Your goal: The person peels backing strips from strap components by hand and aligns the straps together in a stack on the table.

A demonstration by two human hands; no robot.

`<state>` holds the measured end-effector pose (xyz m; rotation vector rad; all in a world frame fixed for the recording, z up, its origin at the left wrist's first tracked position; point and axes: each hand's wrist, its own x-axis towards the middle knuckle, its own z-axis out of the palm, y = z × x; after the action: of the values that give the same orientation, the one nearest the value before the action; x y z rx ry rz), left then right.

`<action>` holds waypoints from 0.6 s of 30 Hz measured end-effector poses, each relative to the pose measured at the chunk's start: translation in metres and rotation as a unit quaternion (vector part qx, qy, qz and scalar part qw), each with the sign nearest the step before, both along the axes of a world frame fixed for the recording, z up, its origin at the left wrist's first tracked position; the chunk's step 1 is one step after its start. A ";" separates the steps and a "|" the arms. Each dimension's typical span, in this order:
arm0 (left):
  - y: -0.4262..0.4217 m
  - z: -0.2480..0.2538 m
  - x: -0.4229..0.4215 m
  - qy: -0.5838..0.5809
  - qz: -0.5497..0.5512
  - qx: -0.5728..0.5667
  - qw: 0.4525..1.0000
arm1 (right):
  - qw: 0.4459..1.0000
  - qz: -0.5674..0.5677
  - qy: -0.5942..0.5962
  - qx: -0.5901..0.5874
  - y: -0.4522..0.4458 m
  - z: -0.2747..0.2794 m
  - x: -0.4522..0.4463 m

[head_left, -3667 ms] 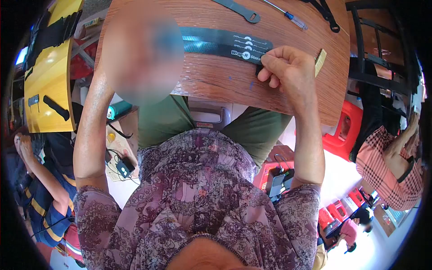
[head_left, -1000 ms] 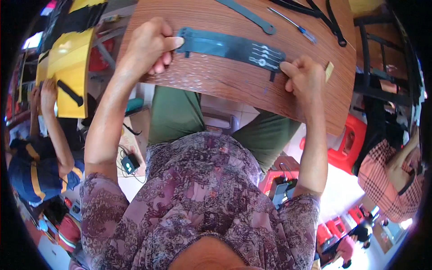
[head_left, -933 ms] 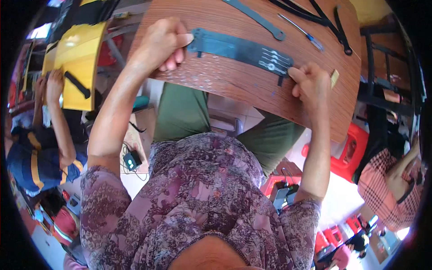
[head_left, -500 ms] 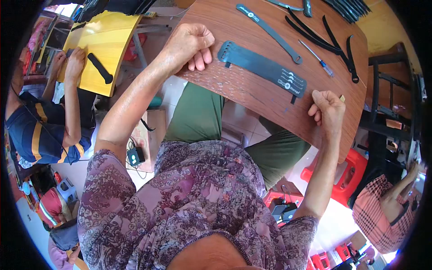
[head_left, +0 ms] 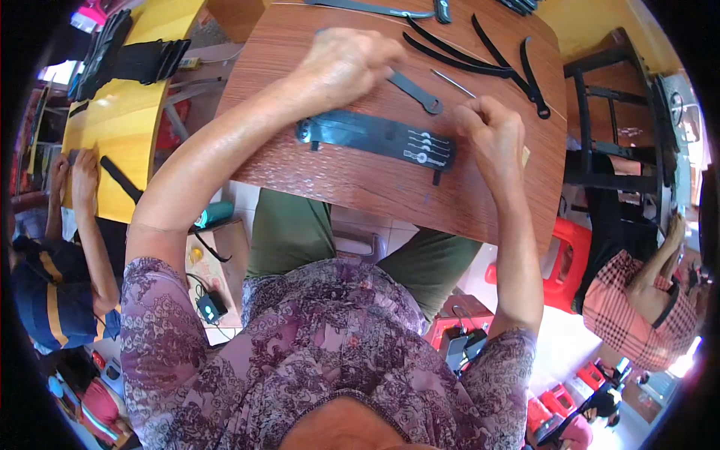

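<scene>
My left hand (head_left: 352,66) reaches over a narrow dark strap (head_left: 415,91) and covers its middle. Its fingers are bent and blurred, and I cannot tell whether they grip the strap. My right hand (head_left: 493,133) is closed, thumb and fingers together, close to the strap's holed end. It hides the handle of a screwdriver (head_left: 453,82), whose metal shaft points away to the left; whether anything is pinched is hidden. Between my hands and the near table edge lies a wide dark panel (head_left: 375,136) with white lettering, small tabs along its near side.
Curved black straps (head_left: 480,66) and more dark strips (head_left: 375,9) lie at the far side of the brown table (head_left: 360,184). At left, another person's hands (head_left: 84,172) work at a yellow table (head_left: 112,124). A red stool (head_left: 559,262) stands at right.
My left hand has moved forward and right, from the wide panel's left end to over the narrow strap. My right hand has moved inward over the screwdriver handle. The camera view has shifted.
</scene>
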<state>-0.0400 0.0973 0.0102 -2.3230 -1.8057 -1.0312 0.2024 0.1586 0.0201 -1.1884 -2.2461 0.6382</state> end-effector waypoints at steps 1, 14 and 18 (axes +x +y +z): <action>0.005 0.001 0.016 0.020 -0.032 -0.028 0.999 | 0.999 -0.007 0.016 -0.041 0.002 -0.001 -0.002; 0.055 0.011 0.046 0.125 -0.095 -0.261 0.953 | 0.978 -0.039 0.125 -0.164 -0.014 -0.002 0.023; 0.060 0.026 0.038 0.133 -0.089 -0.143 0.977 | 0.971 -0.030 0.145 -0.186 -0.018 0.005 0.021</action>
<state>-0.0019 0.1570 0.0366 -2.6724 -1.7649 -0.4605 0.2238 0.1403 0.0248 -1.2350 -1.8888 1.1668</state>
